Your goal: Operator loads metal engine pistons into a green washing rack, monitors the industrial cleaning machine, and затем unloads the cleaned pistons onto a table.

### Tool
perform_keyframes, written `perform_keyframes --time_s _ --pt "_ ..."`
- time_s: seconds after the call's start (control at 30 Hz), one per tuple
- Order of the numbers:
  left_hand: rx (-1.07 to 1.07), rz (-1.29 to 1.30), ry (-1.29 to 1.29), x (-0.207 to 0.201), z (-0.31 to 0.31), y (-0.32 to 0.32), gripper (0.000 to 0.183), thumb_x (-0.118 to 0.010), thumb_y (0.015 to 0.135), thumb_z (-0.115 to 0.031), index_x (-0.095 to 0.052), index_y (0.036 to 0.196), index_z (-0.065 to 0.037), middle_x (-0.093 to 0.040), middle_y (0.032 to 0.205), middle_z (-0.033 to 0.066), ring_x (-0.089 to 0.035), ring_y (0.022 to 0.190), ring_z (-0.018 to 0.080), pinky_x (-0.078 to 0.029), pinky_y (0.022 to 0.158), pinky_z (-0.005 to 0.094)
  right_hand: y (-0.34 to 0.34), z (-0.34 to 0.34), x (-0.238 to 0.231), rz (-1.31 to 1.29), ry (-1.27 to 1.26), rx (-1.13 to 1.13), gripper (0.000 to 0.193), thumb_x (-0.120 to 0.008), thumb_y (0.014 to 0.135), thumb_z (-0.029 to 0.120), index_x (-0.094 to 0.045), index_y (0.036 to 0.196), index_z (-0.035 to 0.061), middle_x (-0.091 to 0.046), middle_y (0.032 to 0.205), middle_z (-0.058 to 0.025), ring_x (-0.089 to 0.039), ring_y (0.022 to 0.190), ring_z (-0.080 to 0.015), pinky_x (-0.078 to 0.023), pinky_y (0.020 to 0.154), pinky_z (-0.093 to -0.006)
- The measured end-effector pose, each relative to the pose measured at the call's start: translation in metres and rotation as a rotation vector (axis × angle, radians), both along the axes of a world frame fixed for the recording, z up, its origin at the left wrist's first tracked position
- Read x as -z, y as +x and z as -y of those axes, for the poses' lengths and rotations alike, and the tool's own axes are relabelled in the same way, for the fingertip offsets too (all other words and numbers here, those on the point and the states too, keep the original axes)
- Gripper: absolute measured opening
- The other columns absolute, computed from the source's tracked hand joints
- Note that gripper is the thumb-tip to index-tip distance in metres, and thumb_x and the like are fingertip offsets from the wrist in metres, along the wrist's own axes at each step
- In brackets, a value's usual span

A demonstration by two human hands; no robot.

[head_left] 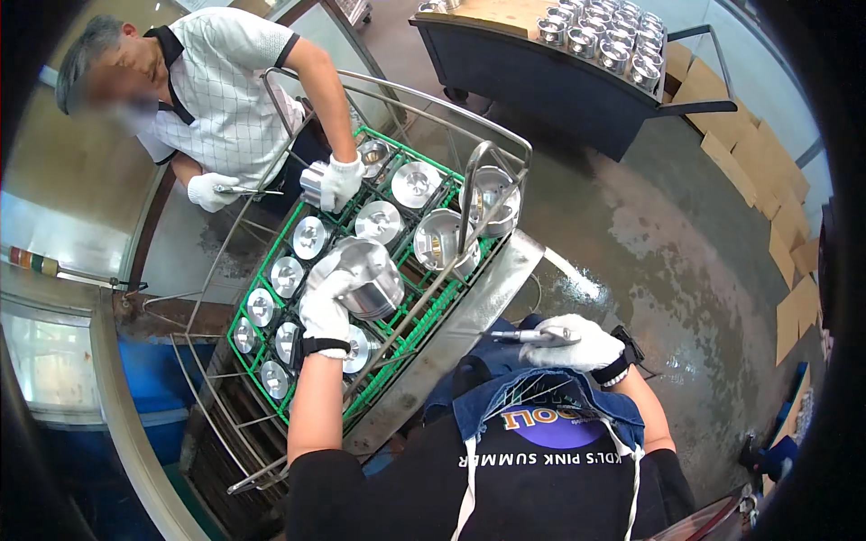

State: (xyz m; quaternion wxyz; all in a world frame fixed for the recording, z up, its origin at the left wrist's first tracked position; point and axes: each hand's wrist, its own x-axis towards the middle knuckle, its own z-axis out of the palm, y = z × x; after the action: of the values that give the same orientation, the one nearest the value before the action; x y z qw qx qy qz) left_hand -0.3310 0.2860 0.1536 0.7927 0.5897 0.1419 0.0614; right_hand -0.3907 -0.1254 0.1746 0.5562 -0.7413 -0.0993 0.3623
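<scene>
My left hand point(325, 311), in a white glove, is closed round a large silver engine piston point(374, 279), tilted over the green-edged rack point(426, 326). Several other pistons point(417, 185) sit in the rack, some crown up, others showing their hollow side. To the right of the rack, in front of my body, my gloved right hand point(586, 344) grips a silver air blow gun point(534, 335). Its thin nozzle points left toward the rack. My left palm is partly hidden behind the piston.
Across the rack a co-worker in white gloves holds another piston point(313, 185) and a slim metal tool point(248, 190). A bent tubular frame point(424, 97) surrounds the rack. A dark cart point(541, 86) carrying several pistons stands at the back. Cardboard sheets point(735, 135) line the right wall; the floor point(631, 243) looks wet.
</scene>
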Motion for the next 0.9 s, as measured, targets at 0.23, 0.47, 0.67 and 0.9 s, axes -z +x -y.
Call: perform_keyframes --time_s 0.23,0.47,0.67,0.9 --pt "0.303 -0.194 -0.023 0.071 -0.014 0.008 0.053 -0.058 0.079 -0.002 -0.053 0.131 0.004 -0.068 0.095 0.0101 -0.068 0.076 0.0184 -0.055 0.070 0.0272 -0.015 0.006 0.035 0.338 0.102 0.041 0.034 -0.072 0.090 0.031 -0.072 0.117 0.0107 -0.073 0.088 -0.0060 -0.060 0.058 -0.0115 -0.048 0.053 -0.0258" --pt "0.416 -0.304 -0.146 0.079 -0.008 0.007 0.051 -0.064 0.079 -0.001 -0.056 0.129 0.001 -0.068 0.101 0.0080 -0.067 0.087 0.0159 -0.054 0.076 0.0284 0.013 -0.019 0.007 0.111 -0.280 -0.015 0.026 -0.074 0.087 0.029 -0.072 0.097 0.0048 -0.074 0.093 -0.0101 -0.072 0.087 -0.0194 -0.056 0.076 -0.0299" --pt "0.035 -0.259 0.565 0.081 -0.066 0.049 0.052 -0.069 0.090 -0.027 -0.054 0.134 -0.003 -0.065 0.119 0.0135 -0.061 0.111 0.0260 -0.048 0.097 0.0373 0.022 -0.008 0.012 0.023 -0.394 0.225 0.045 -0.065 0.090 0.029 -0.064 0.133 0.0192 -0.072 0.090 -0.0084 -0.064 0.073 -0.0143 -0.053 0.067 -0.0287" --pt "0.338 -0.502 1.375 0.123 -0.102 0.097 0.065 -0.067 0.084 -0.032 -0.051 0.140 -0.004 -0.059 0.134 0.0248 -0.056 0.124 0.0372 -0.045 0.104 0.0426 0.020 -0.011 0.007 0.102 -0.440 0.117 0.048 -0.063 0.088 0.050 -0.069 0.122 0.0157 -0.072 0.096 -0.0137 -0.069 0.086 -0.0279 -0.055 0.078 -0.0362"
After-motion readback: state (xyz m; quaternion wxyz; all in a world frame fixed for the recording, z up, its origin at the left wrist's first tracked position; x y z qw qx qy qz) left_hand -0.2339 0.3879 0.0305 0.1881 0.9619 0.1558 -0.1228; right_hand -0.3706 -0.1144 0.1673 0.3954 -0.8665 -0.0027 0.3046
